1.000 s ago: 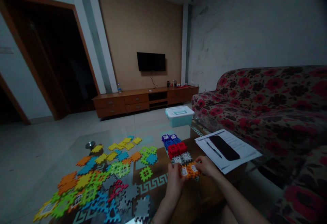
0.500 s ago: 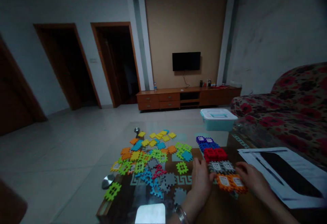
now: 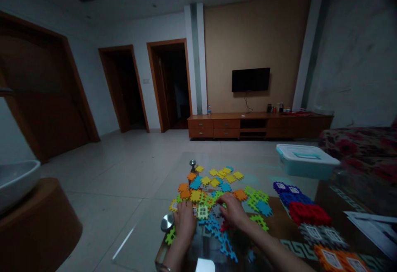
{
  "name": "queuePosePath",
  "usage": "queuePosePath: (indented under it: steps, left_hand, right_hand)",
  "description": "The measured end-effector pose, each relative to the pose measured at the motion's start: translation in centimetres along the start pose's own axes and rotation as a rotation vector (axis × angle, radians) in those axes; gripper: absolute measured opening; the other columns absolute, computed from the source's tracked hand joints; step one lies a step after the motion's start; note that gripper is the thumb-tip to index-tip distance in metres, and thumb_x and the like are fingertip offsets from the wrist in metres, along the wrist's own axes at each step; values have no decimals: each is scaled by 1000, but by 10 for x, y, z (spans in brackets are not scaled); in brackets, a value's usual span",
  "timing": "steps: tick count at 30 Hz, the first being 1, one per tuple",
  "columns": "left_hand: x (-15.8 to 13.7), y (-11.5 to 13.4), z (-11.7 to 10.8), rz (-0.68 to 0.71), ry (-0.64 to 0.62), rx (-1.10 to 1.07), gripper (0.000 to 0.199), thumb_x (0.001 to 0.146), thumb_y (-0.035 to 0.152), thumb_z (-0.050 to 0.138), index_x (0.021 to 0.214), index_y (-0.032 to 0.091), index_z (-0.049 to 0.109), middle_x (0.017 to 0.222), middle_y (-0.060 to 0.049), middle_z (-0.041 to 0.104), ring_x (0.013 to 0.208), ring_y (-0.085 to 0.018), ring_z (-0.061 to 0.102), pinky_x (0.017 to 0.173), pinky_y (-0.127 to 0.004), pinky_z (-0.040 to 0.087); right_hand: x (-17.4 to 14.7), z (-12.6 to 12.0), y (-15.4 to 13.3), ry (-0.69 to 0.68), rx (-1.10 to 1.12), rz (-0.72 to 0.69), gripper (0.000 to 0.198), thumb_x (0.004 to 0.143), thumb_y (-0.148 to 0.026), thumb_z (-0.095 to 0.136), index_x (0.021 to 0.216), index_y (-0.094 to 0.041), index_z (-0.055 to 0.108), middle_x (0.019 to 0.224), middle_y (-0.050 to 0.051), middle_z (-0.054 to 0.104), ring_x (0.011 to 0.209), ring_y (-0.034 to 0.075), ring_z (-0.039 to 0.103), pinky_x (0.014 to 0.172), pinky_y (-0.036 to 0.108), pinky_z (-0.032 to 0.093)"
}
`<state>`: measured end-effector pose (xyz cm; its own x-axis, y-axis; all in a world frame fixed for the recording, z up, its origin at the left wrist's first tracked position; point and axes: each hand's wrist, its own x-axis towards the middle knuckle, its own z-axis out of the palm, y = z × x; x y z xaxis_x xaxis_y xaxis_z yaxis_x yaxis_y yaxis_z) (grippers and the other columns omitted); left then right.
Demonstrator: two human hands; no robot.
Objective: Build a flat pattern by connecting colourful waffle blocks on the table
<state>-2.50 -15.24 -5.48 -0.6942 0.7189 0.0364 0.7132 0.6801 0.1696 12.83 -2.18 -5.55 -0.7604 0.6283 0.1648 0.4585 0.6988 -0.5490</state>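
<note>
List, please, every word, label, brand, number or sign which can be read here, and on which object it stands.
None can be read.
Purple square plastic tiles: white labels, too small to read.
Grey square plastic tiles: white labels, too blurred.
Orange square plastic tiles at the near right: white labels, too blurred.
Scattered multicoloured plastic tiles: any marks too small.
White paper sheets: any print too blurred.
Teal plastic box: no legible text.

from here i get a dim, slightly fuzzy view, with the doorways almost black and the sides stretched and leaning.
</note>
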Motion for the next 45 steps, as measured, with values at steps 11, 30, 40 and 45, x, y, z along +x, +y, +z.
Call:
queuePosePath:
  steps: [11, 30, 40, 45]
  left_hand:
    - [31, -79, 7, 5, -80, -177, 62, 82, 7, 39, 142, 18, 46, 150, -8, 47, 141, -18, 37, 112, -33, 25]
    - [6, -80, -13, -127, -89, -50, 43, 86, 22, 52, 130, 21, 54, 132, -12, 56, 126, -27, 48, 95, -38, 42]
    - [-16, -49, 30, 120, 170, -156, 41, 90, 19, 38, 124, 22, 61, 139, -7, 57, 132, -23, 47, 110, -39, 35]
    - [-21, -24, 31, 168, 154, -97, 39, 88, 20, 43, 119, 20, 66, 138, -10, 59, 132, -26, 49, 111, -42, 36]
  right_hand:
    - [56, 78, -77, -220, -149, -60, 57, 63, -15, 80, 119, -15, 66, 124, 15, 66, 118, 32, 57, 99, 38, 44]
    - [39, 42, -98, -193, -213, 67, 30, 79, -11, 66, 108, -20, 68, 110, 8, 74, 105, 30, 65, 87, 34, 45]
    - [-127, -28, 33, 252, 276, 123, 33, 91, -36, 39, 98, -26, 70, 104, 8, 75, 97, 25, 68, 85, 33, 53]
    - [-234, -77, 135, 471, 281, 483, 37, 74, -59, 51, 86, -32, 73, 92, 8, 78, 92, 32, 72, 75, 37, 60]
